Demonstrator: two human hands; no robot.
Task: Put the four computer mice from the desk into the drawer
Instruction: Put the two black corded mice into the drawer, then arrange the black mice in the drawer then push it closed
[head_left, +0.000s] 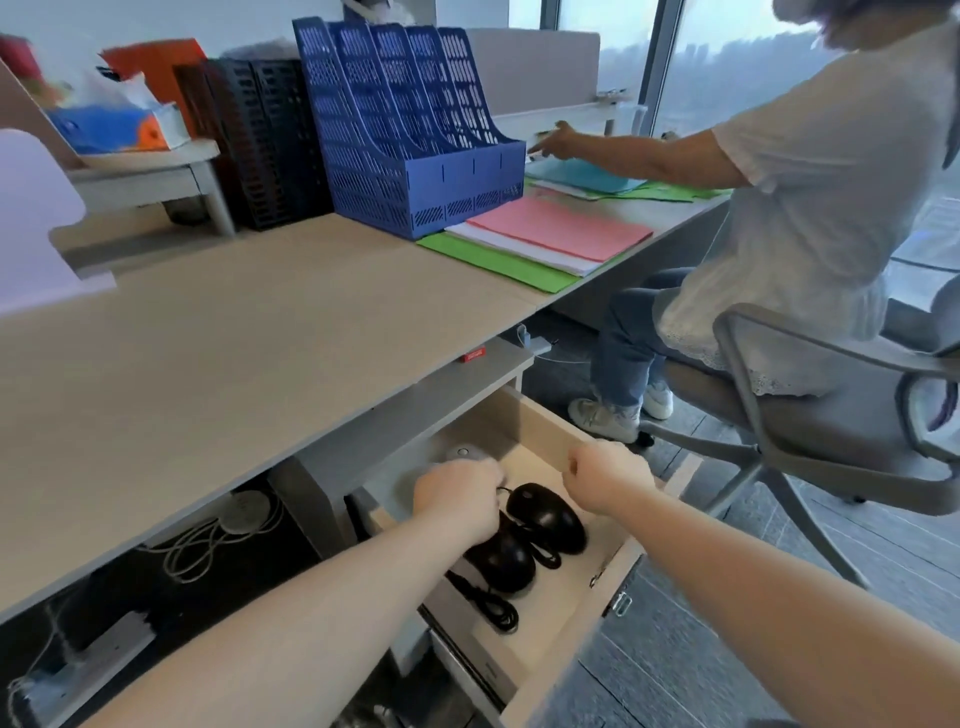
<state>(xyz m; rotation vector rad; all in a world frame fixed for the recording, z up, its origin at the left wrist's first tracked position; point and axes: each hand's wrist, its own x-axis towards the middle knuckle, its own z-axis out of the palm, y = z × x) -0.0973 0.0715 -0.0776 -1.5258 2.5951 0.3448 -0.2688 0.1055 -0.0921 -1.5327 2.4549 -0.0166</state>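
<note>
The wooden drawer (524, 415) under the desk stands pulled out. Two black corded mice lie in it side by side, one to the right (548, 519) and one nearer me (503, 560), with a coiled black cable (491, 605) in front. A grey mouse (464, 453) sits at the back of the drawer. My left hand (457, 499) reaches down into the drawer between the grey mouse and the black ones. Its fingers are curled and hide whatever lies under them. A thin black cord runs out from its fingertips. My right hand (608, 475) hovers as a fist over the drawer's right side, with nothing visible in it.
The desk top (218, 353) has blue (410, 130) and black (270, 140) file racks at the back and coloured folders (545, 234) on the right. Another person sits on a grey office chair (810, 410) to the right. Cables and a power strip (104, 654) lie under the desk.
</note>
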